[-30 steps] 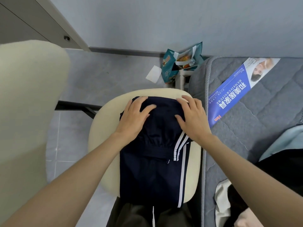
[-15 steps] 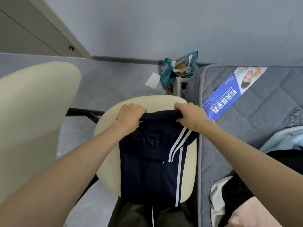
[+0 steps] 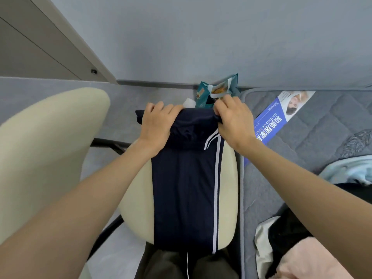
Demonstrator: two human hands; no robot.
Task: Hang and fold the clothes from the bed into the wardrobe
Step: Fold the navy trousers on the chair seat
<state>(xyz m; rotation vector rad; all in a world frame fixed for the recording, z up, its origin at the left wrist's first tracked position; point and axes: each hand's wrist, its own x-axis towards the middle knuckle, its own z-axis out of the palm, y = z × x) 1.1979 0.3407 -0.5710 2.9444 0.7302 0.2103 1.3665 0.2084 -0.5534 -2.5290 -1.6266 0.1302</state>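
Observation:
Navy track pants [image 3: 185,190] with white side stripes lie lengthwise over a cream chair seat [image 3: 138,206] in front of me. My left hand [image 3: 156,123] grips the far left corner of the pants and my right hand [image 3: 233,119] pinches the far right corner, both lifting that end above the seat. On the grey mattress [image 3: 302,141] to the right lie more clothes: a light blue piece [image 3: 348,168], a black one [image 3: 289,228], a white one [image 3: 263,238] and a pink one [image 3: 310,260].
A cream chair back [image 3: 46,150] stands at the left. A teal bag [image 3: 217,91] sits on the floor by the wall beyond the seat. A blue printed label [image 3: 275,117] lies on the mattress. A pale cabinet panel [image 3: 40,43] fills the upper left.
Both hands went from lying flat on the folded pants to gripping the far edge, then pulled it up and away, unfolding the pants to a longer length on the seat.

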